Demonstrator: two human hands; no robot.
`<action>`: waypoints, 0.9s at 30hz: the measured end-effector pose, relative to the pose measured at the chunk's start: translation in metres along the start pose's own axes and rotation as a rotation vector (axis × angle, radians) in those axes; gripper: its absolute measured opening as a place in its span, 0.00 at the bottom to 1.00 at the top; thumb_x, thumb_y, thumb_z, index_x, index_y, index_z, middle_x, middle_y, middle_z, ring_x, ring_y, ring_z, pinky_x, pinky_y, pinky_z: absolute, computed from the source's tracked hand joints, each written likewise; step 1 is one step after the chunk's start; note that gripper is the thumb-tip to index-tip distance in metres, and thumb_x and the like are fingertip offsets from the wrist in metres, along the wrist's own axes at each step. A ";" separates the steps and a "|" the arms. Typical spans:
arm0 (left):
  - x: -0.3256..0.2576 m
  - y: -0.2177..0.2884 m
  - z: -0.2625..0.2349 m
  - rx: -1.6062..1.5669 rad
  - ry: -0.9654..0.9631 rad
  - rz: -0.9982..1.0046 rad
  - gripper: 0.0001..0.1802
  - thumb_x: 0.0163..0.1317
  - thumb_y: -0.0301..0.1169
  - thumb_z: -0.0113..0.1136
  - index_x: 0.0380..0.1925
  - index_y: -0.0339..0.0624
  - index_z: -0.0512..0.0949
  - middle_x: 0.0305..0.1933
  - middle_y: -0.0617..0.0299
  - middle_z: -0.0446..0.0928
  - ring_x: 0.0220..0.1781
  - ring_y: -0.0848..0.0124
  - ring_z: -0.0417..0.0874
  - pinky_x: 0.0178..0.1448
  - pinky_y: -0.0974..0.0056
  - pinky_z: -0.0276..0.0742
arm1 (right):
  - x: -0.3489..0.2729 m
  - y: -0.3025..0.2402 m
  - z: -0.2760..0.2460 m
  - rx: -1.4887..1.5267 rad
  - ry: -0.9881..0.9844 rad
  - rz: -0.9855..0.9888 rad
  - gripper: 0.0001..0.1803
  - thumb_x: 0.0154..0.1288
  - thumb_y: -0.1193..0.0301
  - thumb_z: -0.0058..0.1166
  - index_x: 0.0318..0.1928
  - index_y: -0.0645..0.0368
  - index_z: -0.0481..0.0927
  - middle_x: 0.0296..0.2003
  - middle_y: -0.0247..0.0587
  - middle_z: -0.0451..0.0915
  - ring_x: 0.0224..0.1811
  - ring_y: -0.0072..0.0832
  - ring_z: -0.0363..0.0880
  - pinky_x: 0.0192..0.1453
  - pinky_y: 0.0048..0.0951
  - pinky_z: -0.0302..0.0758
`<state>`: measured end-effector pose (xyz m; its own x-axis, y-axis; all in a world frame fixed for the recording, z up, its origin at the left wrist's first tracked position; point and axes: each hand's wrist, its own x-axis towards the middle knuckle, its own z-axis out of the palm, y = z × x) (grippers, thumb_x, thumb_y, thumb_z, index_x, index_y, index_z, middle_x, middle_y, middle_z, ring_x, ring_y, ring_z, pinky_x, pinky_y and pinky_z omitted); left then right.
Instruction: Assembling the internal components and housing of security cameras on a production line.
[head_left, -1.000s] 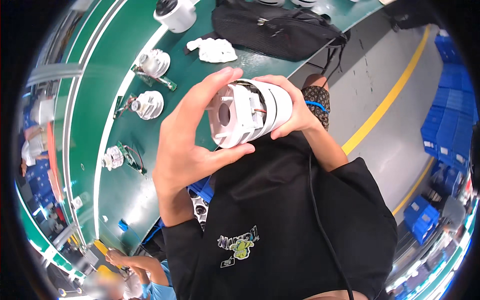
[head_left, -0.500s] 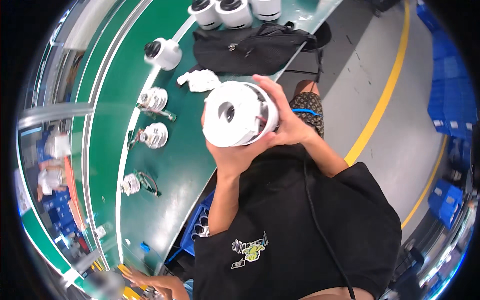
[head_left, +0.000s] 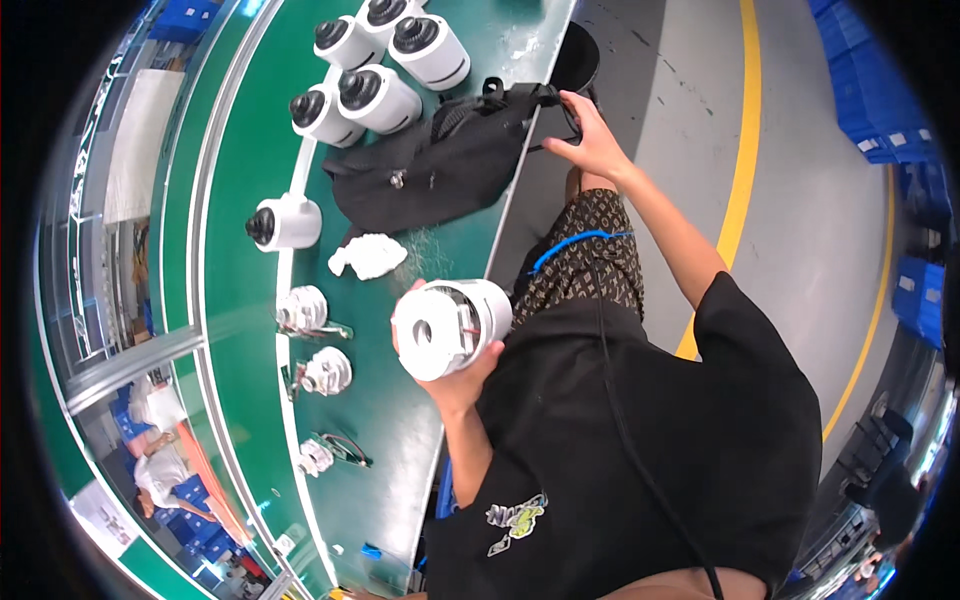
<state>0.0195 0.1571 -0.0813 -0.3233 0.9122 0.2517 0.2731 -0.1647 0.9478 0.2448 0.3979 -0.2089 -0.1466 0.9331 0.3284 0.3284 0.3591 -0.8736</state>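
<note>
My left hand [head_left: 462, 390] grips a white cylindrical camera housing [head_left: 438, 352] from below and behind. Its round white face has a central hole, and a bit of red wire shows in the gap at its side. Away from the housing, my right hand [head_left: 598, 148] reaches to the end of a black bag [head_left: 430, 175] on the bench. Thumb and fingers are apart there, beside a thin black strap; whether they touch it is hard to tell. A crumpled white cloth [head_left: 370, 257] lies between the bag and the housing.
On the green bench [head_left: 385, 400], several white cameras with black lens ends, such as one camera [head_left: 290, 222], stand around the bag. Small lens modules with boards and wires, including this module [head_left: 328, 371], line the white strip. A dark round stool [head_left: 577, 60] stands beyond the bench edge.
My right hand has let go of the housing and moved out to the bag's end. The left hand keeps the housing, now lower in view. The whole view has shifted.
</note>
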 end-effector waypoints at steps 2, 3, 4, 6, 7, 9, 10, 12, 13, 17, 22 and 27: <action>0.005 -0.002 -0.001 0.030 -0.056 0.041 0.63 0.32 0.40 0.82 0.65 0.37 0.49 0.64 0.41 0.61 0.61 0.51 0.70 0.63 0.50 0.69 | 0.005 -0.002 0.002 0.121 0.018 0.090 0.39 0.52 0.63 0.66 0.62 0.62 0.62 0.44 0.46 0.75 0.46 0.30 0.75 0.54 0.29 0.71; 0.004 -0.002 0.000 0.006 -0.056 0.026 0.63 0.32 0.40 0.82 0.65 0.38 0.49 0.64 0.41 0.61 0.62 0.50 0.70 0.63 0.48 0.69 | 0.010 0.004 0.001 0.100 -0.002 0.265 0.31 0.52 0.66 0.66 0.56 0.61 0.69 0.30 0.38 0.78 0.32 0.22 0.74 0.43 0.26 0.72; 0.001 -0.001 0.001 -0.034 -0.004 -0.020 0.62 0.33 0.41 0.82 0.65 0.39 0.49 0.64 0.41 0.60 0.62 0.48 0.69 0.63 0.46 0.69 | 0.016 -0.005 -0.004 0.040 -0.111 0.282 0.28 0.53 0.66 0.65 0.52 0.61 0.72 0.28 0.37 0.78 0.30 0.22 0.73 0.41 0.26 0.72; 0.001 0.001 -0.006 -0.002 -0.001 -0.046 0.61 0.35 0.42 0.81 0.65 0.40 0.50 0.64 0.42 0.59 0.63 0.49 0.68 0.63 0.47 0.69 | 0.026 -0.017 -0.019 0.097 -0.245 0.157 0.21 0.52 0.66 0.65 0.45 0.61 0.77 0.29 0.40 0.79 0.31 0.23 0.75 0.41 0.27 0.73; 0.002 0.004 -0.008 -0.028 0.017 -0.066 0.61 0.36 0.43 0.80 0.66 0.40 0.50 0.64 0.43 0.59 0.64 0.49 0.68 0.64 0.48 0.69 | 0.035 -0.023 -0.029 0.053 -0.352 0.092 0.23 0.51 0.66 0.65 0.47 0.61 0.76 0.31 0.43 0.80 0.34 0.26 0.77 0.44 0.28 0.74; 0.005 0.001 -0.018 0.036 -0.029 -0.118 0.62 0.35 0.46 0.80 0.66 0.40 0.51 0.65 0.47 0.58 0.65 0.50 0.66 0.65 0.49 0.67 | 0.043 -0.048 -0.056 -0.125 -0.540 0.002 0.32 0.49 0.63 0.67 0.54 0.61 0.71 0.43 0.47 0.78 0.46 0.35 0.78 0.54 0.32 0.73; 0.008 -0.002 -0.021 0.025 -0.016 -0.101 0.62 0.36 0.46 0.80 0.67 0.40 0.50 0.65 0.47 0.58 0.65 0.49 0.66 0.64 0.48 0.68 | 0.048 -0.051 -0.058 -0.120 -0.556 -0.066 0.35 0.48 0.63 0.67 0.57 0.60 0.69 0.46 0.48 0.76 0.49 0.36 0.76 0.56 0.33 0.72; 0.013 0.001 -0.019 -0.017 0.001 -0.089 0.62 0.37 0.46 0.79 0.68 0.42 0.49 0.66 0.46 0.57 0.64 0.48 0.66 0.63 0.46 0.69 | 0.055 -0.065 -0.066 -0.070 -0.541 -0.061 0.41 0.45 0.60 0.70 0.60 0.59 0.66 0.49 0.48 0.73 0.55 0.39 0.73 0.60 0.35 0.70; 0.016 -0.001 -0.022 -0.010 -0.014 -0.058 0.62 0.38 0.46 0.79 0.69 0.45 0.47 0.66 0.46 0.56 0.65 0.47 0.65 0.62 0.45 0.70 | 0.058 -0.071 -0.062 -0.130 -0.504 -0.134 0.41 0.46 0.62 0.69 0.61 0.58 0.66 0.52 0.46 0.71 0.56 0.38 0.72 0.60 0.34 0.70; 0.017 0.022 -0.032 0.035 0.124 -0.010 0.62 0.38 0.54 0.76 0.67 0.41 0.49 0.63 0.44 0.60 0.61 0.47 0.69 0.57 0.44 0.76 | 0.067 -0.120 -0.023 -0.391 -0.552 -0.361 0.44 0.44 0.53 0.69 0.60 0.57 0.67 0.56 0.43 0.70 0.60 0.41 0.68 0.61 0.37 0.69; 0.037 0.118 -0.077 -0.510 0.148 -0.434 0.58 0.33 0.49 0.79 0.67 0.59 0.56 0.65 0.65 0.58 0.68 0.64 0.60 0.72 0.57 0.57 | 0.064 -0.135 0.032 -0.597 -0.521 -0.471 0.50 0.38 0.47 0.70 0.61 0.58 0.65 0.57 0.46 0.69 0.58 0.41 0.70 0.61 0.42 0.66; 0.031 0.113 -0.109 -0.672 -0.108 0.180 0.59 0.26 0.33 0.83 0.65 0.56 0.61 0.65 0.61 0.59 0.66 0.46 0.59 0.62 0.29 0.60 | 0.071 -0.172 0.044 -0.920 -0.792 -0.289 0.49 0.38 0.52 0.70 0.62 0.53 0.64 0.59 0.46 0.66 0.59 0.45 0.68 0.55 0.52 0.67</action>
<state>-0.0587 0.1262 0.0548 -0.2246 0.8752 0.4285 -0.3160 -0.4813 0.8176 0.1368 0.4018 -0.0515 -0.7384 0.6638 -0.1191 0.6744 0.7277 -0.1252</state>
